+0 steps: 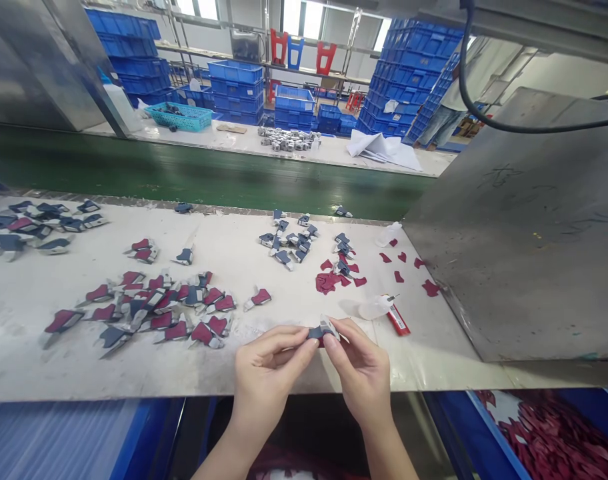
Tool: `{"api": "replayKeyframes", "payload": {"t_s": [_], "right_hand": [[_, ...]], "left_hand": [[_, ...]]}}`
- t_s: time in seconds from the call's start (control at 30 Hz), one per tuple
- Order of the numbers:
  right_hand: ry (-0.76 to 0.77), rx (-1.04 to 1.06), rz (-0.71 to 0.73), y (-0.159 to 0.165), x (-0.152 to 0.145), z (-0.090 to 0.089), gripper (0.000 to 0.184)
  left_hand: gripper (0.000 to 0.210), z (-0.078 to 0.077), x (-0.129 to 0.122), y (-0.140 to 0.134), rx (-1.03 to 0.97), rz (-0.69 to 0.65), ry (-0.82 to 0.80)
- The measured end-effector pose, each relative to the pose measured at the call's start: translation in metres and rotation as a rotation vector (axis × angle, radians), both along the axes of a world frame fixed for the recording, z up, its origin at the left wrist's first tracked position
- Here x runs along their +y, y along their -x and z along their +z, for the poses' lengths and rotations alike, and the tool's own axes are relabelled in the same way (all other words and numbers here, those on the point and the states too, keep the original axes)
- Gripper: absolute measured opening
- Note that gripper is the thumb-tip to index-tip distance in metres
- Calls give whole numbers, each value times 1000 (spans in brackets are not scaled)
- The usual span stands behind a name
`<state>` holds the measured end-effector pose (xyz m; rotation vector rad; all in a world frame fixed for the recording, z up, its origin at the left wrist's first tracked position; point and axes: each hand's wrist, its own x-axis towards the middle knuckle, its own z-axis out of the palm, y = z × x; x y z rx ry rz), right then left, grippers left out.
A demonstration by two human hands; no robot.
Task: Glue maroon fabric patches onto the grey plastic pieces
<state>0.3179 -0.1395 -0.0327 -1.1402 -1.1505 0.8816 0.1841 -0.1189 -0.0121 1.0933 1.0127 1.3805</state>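
A small part (324, 329) is held just above the tabletop (159, 373), to the near left of the squeeze bottle (374, 308). It is pinched at one end by the fingers of the left hand (271, 363) and at the other by those of the right hand (361, 363), with the fingers drawn narrow around it on both sides.

The work can be judged partly done. Well to the left of the squeeze bottle, many red-faced parts (161, 307) are gathered in a loose heap and seem finished; a few are turned with only blue-grey showing, so their other side cannot be told. Beyond the bottle and to its left, a cluster of blue-grey parts (289, 240) is seen with no red face, and these are probably left to be done. Between that cluster and the bottle, loose red pieces (328, 283) are spread flat, apparently not yet used.

On the held part, a dark blue-grey body is shown, with a pale grey section toward the right hand and a little red glimpsed along the underside. Much of its outline is covered by the fingers, and whether the red is fully seated cannot be told.
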Motion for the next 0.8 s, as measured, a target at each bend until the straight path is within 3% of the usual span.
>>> {"api": "replayKeyframes", "payload": {"t_s": [0.23, 0.43, 0.67, 0.8], "right_hand": [[-13, 5, -106, 8, 0, 7, 19], [14, -18, 10, 9, 4, 0, 29], [36, 77, -26, 14, 9, -4, 19], [132, 189, -47, 17, 14, -3, 21]], "left_hand": [[10, -4, -6, -2, 27, 17, -28], [13, -11, -5, -1, 42, 90, -52], [15, -22, -10, 1, 206, 151, -204], [14, -27, -4, 8, 305, 108, -264]]}}
